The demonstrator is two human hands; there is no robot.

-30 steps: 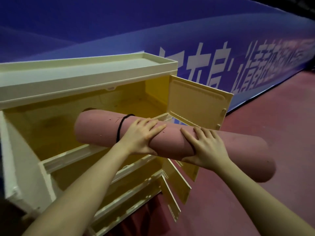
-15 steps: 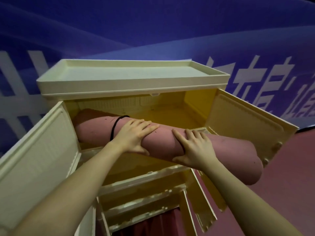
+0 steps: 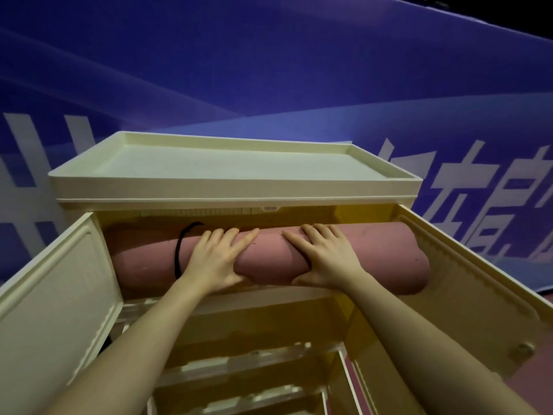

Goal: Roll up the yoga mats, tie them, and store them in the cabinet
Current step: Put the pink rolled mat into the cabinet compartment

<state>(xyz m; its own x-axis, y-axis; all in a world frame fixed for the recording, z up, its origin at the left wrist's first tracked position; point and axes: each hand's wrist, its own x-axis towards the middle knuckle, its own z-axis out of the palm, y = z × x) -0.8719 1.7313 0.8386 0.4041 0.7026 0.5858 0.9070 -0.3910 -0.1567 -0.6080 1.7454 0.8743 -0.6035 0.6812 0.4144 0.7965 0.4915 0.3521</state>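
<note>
Since the earlier views, the rolled pink foam yoga mat [image 3: 269, 259] has been swung from a slant, with its right end sticking out past the door, to lie level across the mouth of the top compartment of the cream and yellow plastic cabinet [image 3: 233, 187]. The mat is seen lengthwise between the open left door panel [image 3: 57, 295] and the open right door panel [image 3: 478, 295], on or just above the front edge of the shelf, its back half under the cabinet's tray-like top. A thin black elastic tie [image 3: 179, 253] is looped round the roll near its left end. The left hand [image 3: 214, 265] is laid over the roll just right of the tie, fingers spread over the top and thumb tucked beneath, so the mat is grasped loosely. The right hand [image 3: 326, 260] is set the same way further right, also grasping the mat. To finish this step well, the roll would probably best be pushed straight back with even pressure from both hands, kept level so neither end catches a door or side wall, and released only once fully resting on the shelf.
</note>
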